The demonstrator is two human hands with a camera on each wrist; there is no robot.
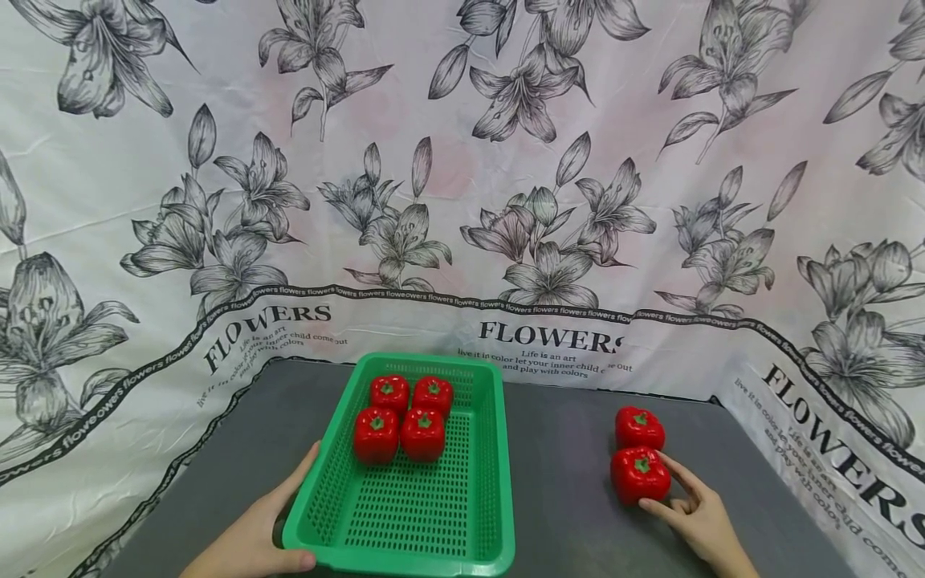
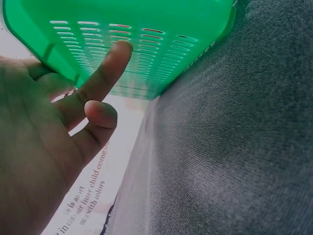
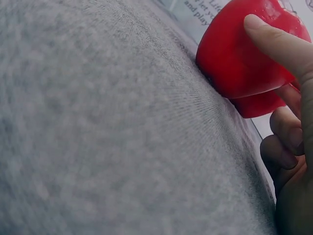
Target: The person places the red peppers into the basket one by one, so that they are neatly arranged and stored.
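Against the left side of a green plastic basket (image 1: 506,482) rests my left hand (image 1: 253,522). Its thumb lies at the near left corner, and the fingers extend along the outer wall. In the left wrist view, loosely stretched fingers (image 2: 105,73) are beside the slotted wall. Several red bell peppers (image 1: 376,436) sit together in the basket's far left part. My right hand (image 1: 697,522) pinches another red bell pepper (image 1: 640,475) between thumb and forefinger, at the right of the table. Directly behind that one stands a further red bell pepper (image 1: 639,427).
Dark grey cloth (image 1: 556,482) covers the table. A white curtain (image 1: 448,201) printed with flowers and lettering hangs behind it and along both sides. The basket stands between my hands, left of the two loose peppers.
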